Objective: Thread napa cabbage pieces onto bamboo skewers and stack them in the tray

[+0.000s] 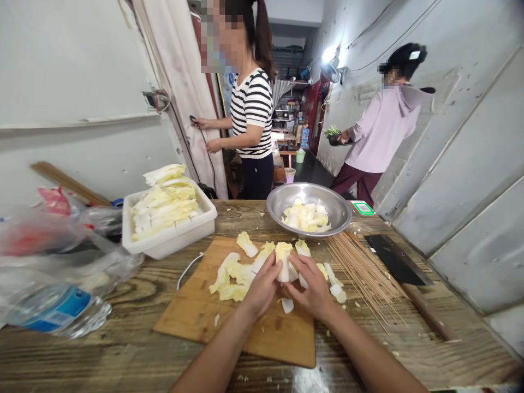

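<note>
Between my two hands is a napa cabbage leaf [283,256], yellow at its top and white below, held over the wooden cutting board [196,314]. My left hand [262,286] is closed on its left side, thumb and fingers against the leaf. From the right, the fingers of my right hand [311,284] grip the same leaf. More loose cabbage leaves [233,275] lie on the board to the left, and others lie close by my right hand. A small white scrap [287,305] rests just below the hands.
A white tub [172,240] of stacked cabbage leaves stands at left, a steel bowl [344,213] behind the board. Bamboo skewers [364,267] and a cleaver [395,259] lie right. Plastic bags and a water bottle [61,308] sit far left. Two people [251,103] stand beyond the table.
</note>
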